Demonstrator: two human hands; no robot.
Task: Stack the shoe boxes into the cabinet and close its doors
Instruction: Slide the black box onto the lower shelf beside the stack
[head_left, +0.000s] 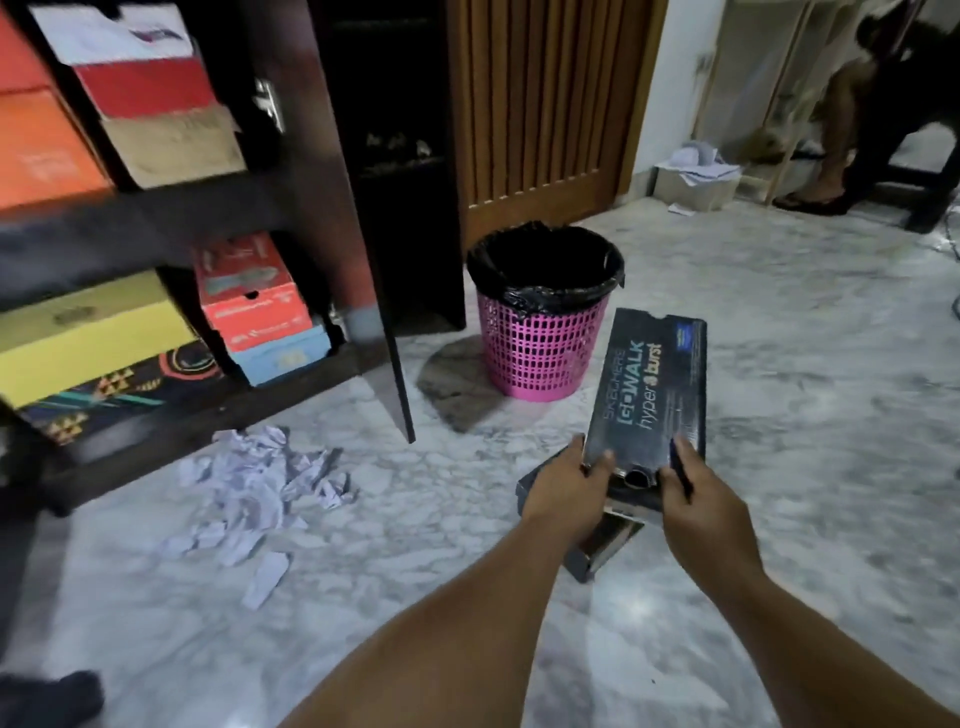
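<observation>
Our left hand (563, 491) and right hand (698, 499) grasping the near edge of a black cardboard shoe box lid (652, 387) over marble floor (779, 364), fingers curled on it, open cabinet (322, 208) left, pink mesh bin (540, 338) just beyond

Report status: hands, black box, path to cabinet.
Left hand and right hand both grip the near end of the black cardboard shoe box, held above the floor. Dark wooden cabinet door open. Pink plastic mesh bin and crumpled white paper between.
</observation>
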